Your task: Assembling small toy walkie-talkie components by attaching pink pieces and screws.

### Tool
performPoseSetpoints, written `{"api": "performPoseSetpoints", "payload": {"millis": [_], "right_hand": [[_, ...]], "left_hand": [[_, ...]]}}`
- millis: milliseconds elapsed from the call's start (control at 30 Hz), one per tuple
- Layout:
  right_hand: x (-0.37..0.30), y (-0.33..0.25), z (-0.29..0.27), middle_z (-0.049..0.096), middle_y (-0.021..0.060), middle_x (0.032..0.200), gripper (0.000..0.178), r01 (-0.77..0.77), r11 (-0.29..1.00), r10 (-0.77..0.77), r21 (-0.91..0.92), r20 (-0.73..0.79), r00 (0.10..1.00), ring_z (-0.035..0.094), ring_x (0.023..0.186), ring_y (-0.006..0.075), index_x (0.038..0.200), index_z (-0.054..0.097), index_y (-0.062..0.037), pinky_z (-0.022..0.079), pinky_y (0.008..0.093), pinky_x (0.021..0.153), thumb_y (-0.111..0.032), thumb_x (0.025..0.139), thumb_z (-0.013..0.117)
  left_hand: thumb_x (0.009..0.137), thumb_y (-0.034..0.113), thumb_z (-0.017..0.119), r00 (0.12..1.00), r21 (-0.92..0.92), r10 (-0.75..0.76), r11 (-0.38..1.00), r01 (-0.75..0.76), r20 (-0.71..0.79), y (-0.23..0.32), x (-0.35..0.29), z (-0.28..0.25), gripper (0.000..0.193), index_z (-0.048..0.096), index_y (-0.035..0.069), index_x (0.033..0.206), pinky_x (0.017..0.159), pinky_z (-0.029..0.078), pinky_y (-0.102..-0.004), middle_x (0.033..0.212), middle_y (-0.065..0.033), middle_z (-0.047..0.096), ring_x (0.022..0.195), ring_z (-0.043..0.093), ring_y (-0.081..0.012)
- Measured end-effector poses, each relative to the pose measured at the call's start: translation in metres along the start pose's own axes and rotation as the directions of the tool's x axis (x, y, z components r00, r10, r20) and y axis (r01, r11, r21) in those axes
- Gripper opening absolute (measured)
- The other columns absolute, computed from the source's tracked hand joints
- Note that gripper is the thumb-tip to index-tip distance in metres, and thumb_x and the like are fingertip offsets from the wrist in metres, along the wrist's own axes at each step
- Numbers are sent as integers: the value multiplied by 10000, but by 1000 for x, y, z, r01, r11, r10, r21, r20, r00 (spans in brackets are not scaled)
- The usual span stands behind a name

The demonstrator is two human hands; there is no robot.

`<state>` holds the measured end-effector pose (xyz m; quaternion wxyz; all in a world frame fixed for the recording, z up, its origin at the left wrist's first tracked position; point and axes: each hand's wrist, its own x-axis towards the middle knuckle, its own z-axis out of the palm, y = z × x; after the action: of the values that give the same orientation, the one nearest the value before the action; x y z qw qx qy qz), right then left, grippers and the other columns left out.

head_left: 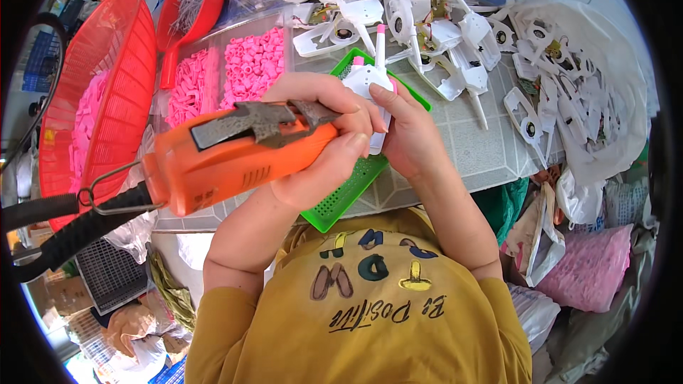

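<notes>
While the left hand [324, 153] grips the orange electric screwdriver [228, 156] level, tip toward the work, the right hand [409, 135] clamps a white plastic toy part [366, 82] upright over the green tray [341, 195], apparently steadying it against the driver.

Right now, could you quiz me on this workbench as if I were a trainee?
1. True or false: the left hand holds the orange power screwdriver.
2. What does the right hand hold? A) a red scoop B) a white plastic part with a pink tip C) a bag
3. Fill in: the green perforated tray lies ____ the hands.

Key: 1 true; 2 B; 3 under. Loose white plastic shells lie on the table beyond, and pink pieces fill clear bins.
</notes>
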<state>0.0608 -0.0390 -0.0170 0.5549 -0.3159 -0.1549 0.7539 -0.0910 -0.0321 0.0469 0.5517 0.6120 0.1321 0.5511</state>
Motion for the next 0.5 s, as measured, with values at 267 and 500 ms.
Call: {"api": "performPoseSetpoints", "payload": {"millis": [267, 500], "right_hand": [[-2, -1, 4, 641, 87, 1192, 385, 6, 1000, -6, -10, -1, 1000, 632, 1075, 195, 1344, 493, -41, 503, 373, 939, -175, 994, 579], [-1, 5, 1, 623, 91, 1201, 438, 60, 995, -62, -74, -28, 998, 621, 1085, 197, 1385, 456, -45, 506, 375, 937, -187, 993, 592]], "left_hand": [[859, 47, 645, 999, 19, -31, 999, 32, -35, -4, -1, 4, 287, 485, 75, 1095, 748, 510, -440, 702, -57, 548, 655, 573, -200], [877, 33, 677, 996, 92, -85, 992, 86, -16, -9, -6, 4, 230, 496, 85, 1010, 738, 527, -409, 705, -67, 577, 647, 580, -182]]}}
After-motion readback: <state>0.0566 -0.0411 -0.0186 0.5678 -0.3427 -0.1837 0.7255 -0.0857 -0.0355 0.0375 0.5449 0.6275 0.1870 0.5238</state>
